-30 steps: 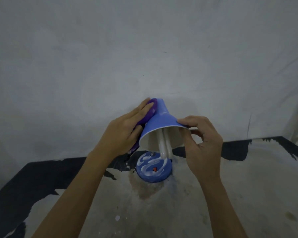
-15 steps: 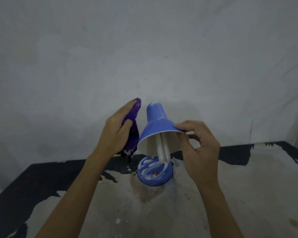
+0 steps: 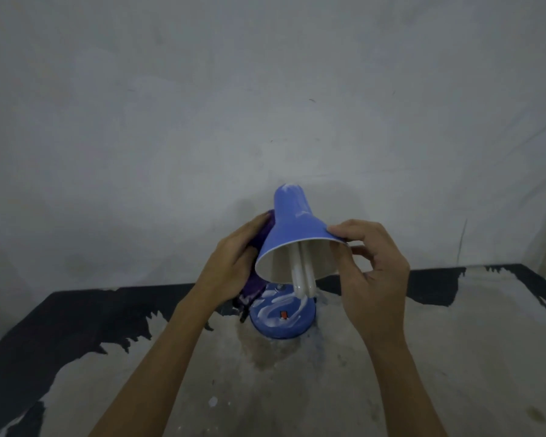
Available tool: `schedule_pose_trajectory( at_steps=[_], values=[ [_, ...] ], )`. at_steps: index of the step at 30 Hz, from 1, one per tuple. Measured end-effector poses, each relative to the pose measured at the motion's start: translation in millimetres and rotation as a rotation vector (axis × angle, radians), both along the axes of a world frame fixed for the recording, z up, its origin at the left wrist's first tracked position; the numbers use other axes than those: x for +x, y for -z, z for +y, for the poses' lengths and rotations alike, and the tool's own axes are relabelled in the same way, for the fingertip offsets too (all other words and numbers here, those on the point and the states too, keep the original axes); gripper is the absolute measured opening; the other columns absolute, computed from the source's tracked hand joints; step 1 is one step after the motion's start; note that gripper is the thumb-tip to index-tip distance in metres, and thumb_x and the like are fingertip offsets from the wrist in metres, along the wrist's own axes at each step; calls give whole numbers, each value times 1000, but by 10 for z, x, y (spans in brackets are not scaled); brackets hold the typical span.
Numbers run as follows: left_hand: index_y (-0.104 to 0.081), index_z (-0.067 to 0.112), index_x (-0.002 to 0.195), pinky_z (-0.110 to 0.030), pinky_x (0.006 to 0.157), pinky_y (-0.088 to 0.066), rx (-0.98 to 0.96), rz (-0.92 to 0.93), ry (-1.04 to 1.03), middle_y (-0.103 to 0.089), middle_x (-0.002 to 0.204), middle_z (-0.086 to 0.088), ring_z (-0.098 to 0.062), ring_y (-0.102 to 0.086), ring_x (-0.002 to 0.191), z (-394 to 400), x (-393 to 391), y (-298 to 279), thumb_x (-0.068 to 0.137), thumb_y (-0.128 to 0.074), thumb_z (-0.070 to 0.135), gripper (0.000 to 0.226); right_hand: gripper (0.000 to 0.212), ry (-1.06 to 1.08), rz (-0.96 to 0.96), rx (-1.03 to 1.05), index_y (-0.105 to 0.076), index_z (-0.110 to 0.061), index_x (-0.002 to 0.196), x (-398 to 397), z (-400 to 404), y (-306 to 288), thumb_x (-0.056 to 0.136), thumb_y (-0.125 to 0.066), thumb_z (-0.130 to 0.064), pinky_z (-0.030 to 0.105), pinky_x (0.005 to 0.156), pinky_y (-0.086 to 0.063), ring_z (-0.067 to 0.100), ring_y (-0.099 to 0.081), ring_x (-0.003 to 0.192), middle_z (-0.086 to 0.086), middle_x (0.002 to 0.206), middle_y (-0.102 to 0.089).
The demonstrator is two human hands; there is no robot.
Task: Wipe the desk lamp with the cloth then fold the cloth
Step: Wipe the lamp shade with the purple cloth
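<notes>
A blue desk lamp stands at the back middle of the table. Its cone shade tilts towards me, showing a white tube bulb inside. The round blue base carries white smears and a small red switch. My left hand holds a purple cloth against the shade's left side; most of the cloth is hidden behind the hand and shade. My right hand pinches the shade's right rim between thumb and fingers.
The worn table top is pale in the middle with black patches along its back and left edges. A grey wall rises close behind the lamp. A thin cord hangs at the far right.
The left hand with the cloth has dropped from beside the shade's top down to its lower left side. The right hand stays on the rim. The shade's narrow top is now uncovered.
</notes>
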State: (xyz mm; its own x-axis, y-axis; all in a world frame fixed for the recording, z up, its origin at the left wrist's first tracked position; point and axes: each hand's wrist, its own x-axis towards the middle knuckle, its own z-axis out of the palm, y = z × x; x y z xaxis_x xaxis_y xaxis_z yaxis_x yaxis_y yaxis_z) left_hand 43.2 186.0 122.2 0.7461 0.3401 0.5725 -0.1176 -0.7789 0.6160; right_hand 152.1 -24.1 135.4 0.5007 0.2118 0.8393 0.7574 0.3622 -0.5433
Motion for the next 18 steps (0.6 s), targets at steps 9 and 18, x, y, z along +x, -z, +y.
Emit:
schedule_pose_trajectory(
  at_steps=[9, 18],
  values=[
    [-43, 30, 153, -21, 110, -41, 9, -252, 32, -43, 159, 14, -5, -46, 141, -254, -92, -232, 92, -39, -1, 69, 27, 6, -2, -2, -70, -15, 102, 51, -1, 26, 91, -65, 10, 25, 78, -53, 17, -66, 98, 4, 102, -67],
    [-45, 30, 152, -28, 120, -33, -5, -132, 86, -44, 158, 15, -9, -39, 147, -297, -215, 23, 90, -41, -10, 74, 33, 58, 17, 26, -67, -15, 100, 83, 43, 102, 90, -61, 15, 23, 78, -51, 16, -65, 95, -3, 99, -66]
  ],
)
